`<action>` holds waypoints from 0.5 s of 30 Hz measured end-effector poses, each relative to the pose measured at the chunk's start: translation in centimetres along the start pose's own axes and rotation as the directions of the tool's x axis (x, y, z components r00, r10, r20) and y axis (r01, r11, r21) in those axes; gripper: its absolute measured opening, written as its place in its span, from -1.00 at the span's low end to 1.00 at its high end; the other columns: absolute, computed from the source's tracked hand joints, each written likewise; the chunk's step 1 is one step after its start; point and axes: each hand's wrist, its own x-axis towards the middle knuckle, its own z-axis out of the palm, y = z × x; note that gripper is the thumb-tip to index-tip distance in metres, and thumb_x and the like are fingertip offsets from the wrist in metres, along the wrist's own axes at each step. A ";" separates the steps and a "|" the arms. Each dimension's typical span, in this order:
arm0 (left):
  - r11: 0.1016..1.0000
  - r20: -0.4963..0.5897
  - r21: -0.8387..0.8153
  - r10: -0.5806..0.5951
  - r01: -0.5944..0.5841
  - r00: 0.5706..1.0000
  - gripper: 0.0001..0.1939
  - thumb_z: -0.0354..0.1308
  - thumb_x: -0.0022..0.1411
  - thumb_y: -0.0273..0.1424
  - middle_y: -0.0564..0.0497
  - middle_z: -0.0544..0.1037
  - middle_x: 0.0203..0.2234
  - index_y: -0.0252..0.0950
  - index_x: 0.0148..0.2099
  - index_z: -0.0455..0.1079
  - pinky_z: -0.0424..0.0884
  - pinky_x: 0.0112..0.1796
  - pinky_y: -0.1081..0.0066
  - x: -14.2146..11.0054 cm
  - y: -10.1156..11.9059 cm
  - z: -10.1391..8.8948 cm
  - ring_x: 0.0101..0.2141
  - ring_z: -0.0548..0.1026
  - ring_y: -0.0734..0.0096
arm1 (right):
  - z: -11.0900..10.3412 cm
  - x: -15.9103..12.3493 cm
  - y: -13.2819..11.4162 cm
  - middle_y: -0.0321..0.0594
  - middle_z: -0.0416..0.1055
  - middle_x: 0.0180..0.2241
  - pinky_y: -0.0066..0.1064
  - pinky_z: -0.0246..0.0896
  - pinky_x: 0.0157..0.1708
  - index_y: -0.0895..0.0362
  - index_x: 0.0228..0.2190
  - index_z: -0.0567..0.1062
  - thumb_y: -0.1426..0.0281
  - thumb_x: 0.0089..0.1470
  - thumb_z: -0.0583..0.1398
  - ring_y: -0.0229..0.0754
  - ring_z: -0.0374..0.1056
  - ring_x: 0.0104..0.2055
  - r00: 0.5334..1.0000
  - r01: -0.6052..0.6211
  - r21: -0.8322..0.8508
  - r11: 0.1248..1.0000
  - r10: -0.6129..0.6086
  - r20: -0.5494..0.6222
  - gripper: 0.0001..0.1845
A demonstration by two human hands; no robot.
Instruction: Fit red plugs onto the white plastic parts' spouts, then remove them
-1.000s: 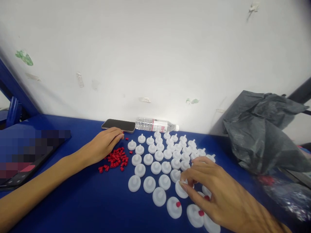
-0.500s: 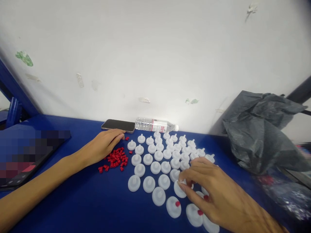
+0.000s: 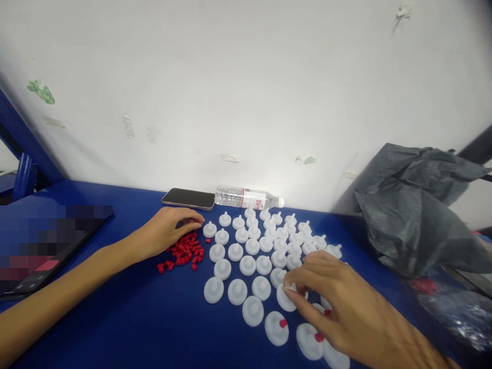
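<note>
My left hand (image 3: 175, 228) is at the upper edge of a pile of small red caps (image 3: 186, 250). Its thumb and forefinger close on a single red cap (image 3: 200, 222), mostly hidden by the fingertips. My right hand (image 3: 334, 300) pinches the thin spout of a white round plastic piece (image 3: 285, 300) between thumb and forefinger; the piece rests on the table. Several more white spouted discs (image 3: 248, 265) stand spout up around it. Near the front, one white disc (image 3: 274, 333) carries a red cap on its spout, as does another white disc (image 3: 307, 346); others are partly covered by my right hand.
Against the wall lie a phone (image 3: 188, 198) and a clear water bottle (image 3: 249, 198) on its side. A dark grey plastic bag (image 3: 407, 205) hangs at the right, above a clear bag (image 3: 457, 312). At the left a blurred-out screen (image 3: 54, 246) sits on the blue table (image 3: 154, 323).
My left hand has shifted slightly right, its fingertips closing over a stray red cap beyond the pile. My right hand keeps its pinch on the white piece.
</note>
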 end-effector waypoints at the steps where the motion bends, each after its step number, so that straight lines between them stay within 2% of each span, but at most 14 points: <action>1: 1.000 0.018 -0.011 -0.015 0.015 1.000 -0.56 0.11 0.36 0.04 -0.03 0.78 -0.16 -0.12 -0.10 0.67 0.63 -0.09 0.15 0.0 0.0 -0.1 -0.15 0.70 -0.01 | -0.1 0.0 0.0 -0.48 0.53 -0.45 -0.30 0.41 -0.23 -0.04 -0.30 0.50 0.48 0.29 0.17 -0.26 0.47 -0.41 1.000 -0.004 -0.001 1.000 0.004 -0.012 -0.82; 7: 0.992 0.096 -0.063 -0.106 0.112 0.990 -0.59 0.13 0.34 0.00 -0.02 0.76 -0.11 -0.12 -0.04 0.65 0.62 -0.08 0.26 -0.5 -0.5 -0.6 -0.12 0.69 0.05 | -0.5 0.0 0.1 -0.46 0.50 -0.48 -0.31 0.42 -0.31 -0.06 -0.35 0.47 0.45 0.30 0.15 -0.24 0.44 -0.44 0.999 -0.041 -0.020 0.999 0.041 -0.034 -0.80; 12: 0.990 0.073 -0.060 -0.126 0.130 0.989 -0.53 0.10 0.35 0.11 0.01 0.76 -0.08 -0.07 -0.05 0.64 0.58 0.00 0.25 -1.1 -0.9 -0.6 -0.06 0.68 0.03 | -0.6 0.0 0.0 -0.49 0.50 -0.49 -0.33 0.44 -0.26 -0.06 -0.36 0.47 0.45 0.28 0.15 -0.27 0.43 -0.47 0.999 -0.038 0.021 0.999 0.038 -0.026 -0.80; 15: 0.990 0.049 -0.047 -0.130 0.132 0.990 -0.52 0.08 0.37 0.12 0.01 0.75 -0.08 -0.06 0.00 0.62 0.58 -0.03 0.25 -1.2 -1.1 -0.5 -0.08 0.68 0.05 | -0.3 -0.1 0.0 -0.48 0.52 -0.48 -0.32 0.45 -0.24 -0.06 -0.37 0.51 0.45 0.27 0.17 -0.28 0.46 -0.46 0.999 -0.044 0.028 0.999 0.044 0.002 -0.80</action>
